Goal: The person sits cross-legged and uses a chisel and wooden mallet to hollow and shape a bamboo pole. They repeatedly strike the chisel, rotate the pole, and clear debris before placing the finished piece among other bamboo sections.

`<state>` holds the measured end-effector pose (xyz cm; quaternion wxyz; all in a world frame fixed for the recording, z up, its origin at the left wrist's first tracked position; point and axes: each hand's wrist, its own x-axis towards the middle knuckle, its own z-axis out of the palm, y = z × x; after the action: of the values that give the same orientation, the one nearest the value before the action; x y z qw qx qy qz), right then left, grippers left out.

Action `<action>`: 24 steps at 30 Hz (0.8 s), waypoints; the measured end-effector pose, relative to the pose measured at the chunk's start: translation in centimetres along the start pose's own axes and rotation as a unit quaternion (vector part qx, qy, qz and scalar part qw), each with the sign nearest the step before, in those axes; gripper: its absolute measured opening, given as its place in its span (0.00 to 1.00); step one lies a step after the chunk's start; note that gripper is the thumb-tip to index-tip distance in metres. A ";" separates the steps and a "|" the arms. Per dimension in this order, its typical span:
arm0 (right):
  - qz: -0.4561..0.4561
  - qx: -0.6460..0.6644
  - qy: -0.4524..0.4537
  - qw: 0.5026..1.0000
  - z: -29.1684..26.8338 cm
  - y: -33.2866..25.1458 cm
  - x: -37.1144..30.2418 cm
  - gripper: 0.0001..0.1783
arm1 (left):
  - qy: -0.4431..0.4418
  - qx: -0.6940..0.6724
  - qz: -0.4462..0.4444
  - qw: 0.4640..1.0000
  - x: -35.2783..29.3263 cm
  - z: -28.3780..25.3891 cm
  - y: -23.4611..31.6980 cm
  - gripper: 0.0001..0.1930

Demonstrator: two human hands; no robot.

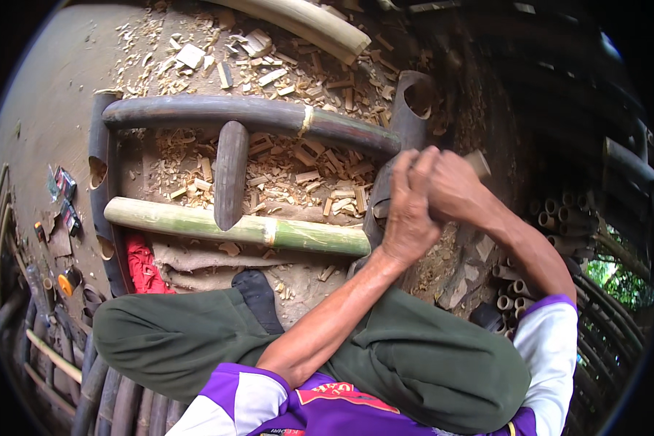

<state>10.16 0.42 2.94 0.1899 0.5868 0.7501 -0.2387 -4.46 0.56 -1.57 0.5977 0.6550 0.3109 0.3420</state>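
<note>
Brown ground [51, 138] is strewn with chips in a place filled with bamboo. A bamboo frame [203, 110], laid out on it toward 11 o'clock, is made up of a dark upper rail [269, 112], a pale green lower rail [196, 220], a short dark crosspiece [232, 167] set between them, and two dark posts, the left post [99, 156] at 10 o'clock and the right post [408, 120] at 1 o'clock. At 6 o'clock, folded legs in dark green trousers [429, 363] are seen close to the frame. Dark poles [123, 400] are lined up at 8 o'clock, a pale bamboo length [305, 25] is seen at 12, and cut bamboo tubes [519, 291] are stacked at 4. Between 2 and 3 o'clock, the hands are brought together at the right post, the left hand [409, 207] overlapped with the right hand [447, 185]. The right hand's fingers are curled, and a pale stub [478, 163] is seen just beyond it; what either hand is clamped on cannot be told. A red cloth [145, 265] is bunched beside the left post between 8 and 9 o'clock, small packets [67, 183] are scattered at 9, and pale wood chips [191, 56] are spread at 11
</note>
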 end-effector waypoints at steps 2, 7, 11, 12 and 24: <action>0.006 0.065 -0.044 0.997 1.4 1.1 -3.3 0.15 | -0.061 0.017 0.000 0.998 -1.1 1.6 1.2 0.55; -0.048 0.221 -0.043 0.973 6.6 1.1 -9.0 0.18 | -0.186 0.028 -0.083 0.979 -4.5 3.8 3.2 0.59; -0.046 0.290 -0.023 0.956 12.7 0.4 -10.5 0.20 | -0.274 0.055 -0.088 0.956 -5.1 3.7 2.9 0.59; -0.045 0.313 -0.020 0.948 13.1 0.0 -10.5 0.22 | -0.289 0.062 -0.093 0.951 -5.1 3.4 2.8 0.59; 0.166 0.573 -0.095 0.797 13.0 -5.9 -10.9 0.28 | -0.526 0.110 -0.138 0.832 -1.9 0.4 2.4 0.46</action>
<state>7.08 -16.95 -0.65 -0.0745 0.6783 0.3454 -0.6443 -5.22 -1.41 0.66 0.6362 0.7476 0.0725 -0.1764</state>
